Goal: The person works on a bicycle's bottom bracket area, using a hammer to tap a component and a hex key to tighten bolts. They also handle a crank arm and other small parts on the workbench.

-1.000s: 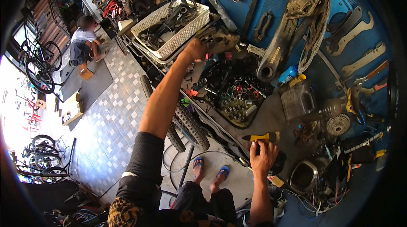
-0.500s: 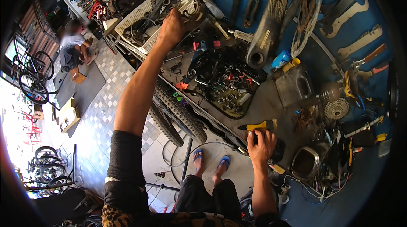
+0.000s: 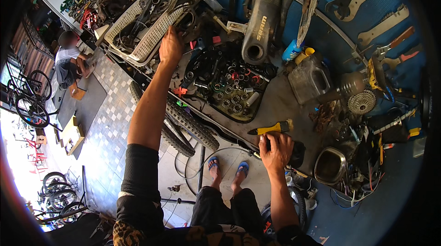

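My left hand (image 3: 171,47) is closed at the near right side of a cream perforated plastic basket (image 3: 149,46), its fingertips against the basket's wall. Some of those fingers are hidden. Inside the basket lie dark, greasy bike parts (image 3: 133,29). My right hand (image 3: 275,150) rests on the bench's front edge, palm down with its fingers apart. Just beyond its fingertips lies a yellow and black brush (image 3: 271,128), which it does not hold. Between my hands, a black tray (image 3: 245,116) holds several metal rings and small parts.
A crank arm (image 3: 259,30) hangs over the bench beside a blue can (image 3: 291,51). A translucent jug (image 3: 312,81), a cassette (image 3: 361,102) and a metal dish (image 3: 330,165) stand to the right. Tyres (image 3: 188,120) lean under the bench's front. Another person (image 3: 69,60) crouches at far left.
My left hand has come down from a round dark metal part over the basket to the basket's side. The basket's right wall shows more. My right hand stays by the brush; the view has shifted.
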The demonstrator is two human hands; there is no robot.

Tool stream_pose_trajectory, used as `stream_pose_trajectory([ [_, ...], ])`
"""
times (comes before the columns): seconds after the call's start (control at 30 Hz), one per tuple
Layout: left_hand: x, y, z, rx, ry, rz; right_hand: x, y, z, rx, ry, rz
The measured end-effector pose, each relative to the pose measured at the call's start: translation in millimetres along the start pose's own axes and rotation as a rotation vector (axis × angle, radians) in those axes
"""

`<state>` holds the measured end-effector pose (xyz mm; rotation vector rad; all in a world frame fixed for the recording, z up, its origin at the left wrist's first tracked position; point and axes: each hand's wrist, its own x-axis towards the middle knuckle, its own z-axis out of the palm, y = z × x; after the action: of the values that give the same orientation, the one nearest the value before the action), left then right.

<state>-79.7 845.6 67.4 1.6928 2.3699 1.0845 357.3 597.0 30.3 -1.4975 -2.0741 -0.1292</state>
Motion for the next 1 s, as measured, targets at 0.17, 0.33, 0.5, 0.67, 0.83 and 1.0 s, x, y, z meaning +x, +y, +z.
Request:
stream_pose_trajectory([
  [0.17, -5.1, 8.9, -14.6, 0.395, -0.174, -0.112, 0.0, 0.5, -0.1, 0.009, 0.008, 0.000],
  [0.33, -9.8, 16.9, -23.9, 0.396, -0.212, -0.118, 1.6, 0.8, -1.8, 0.003, -0.006, -0.014],
  [0.5, -36.2, 26.4, -27.0, 0.320, -0.014, -0.020, 1.6, 0.0, -2.1, 0.011, -0.002, -0.018],
  [0.67, -69.3, 32.2, -20.2, 0.100, -0.254, -0.122, 0.0, 1.2, -0.5, -0.008, 0.013, -0.027],
  [0.83, -69.2, 31.7, -21.5, -0.098, -0.436, -0.159, -2.0, 2.7, 0.4, -0.005, 0.005, -0.032],
  [1.0, -81.0, 26.7, -18.0, -0.067, -0.388, -0.076, -2.0, 3.0, 1.4, 0.005, -0.009, -0.028],
])
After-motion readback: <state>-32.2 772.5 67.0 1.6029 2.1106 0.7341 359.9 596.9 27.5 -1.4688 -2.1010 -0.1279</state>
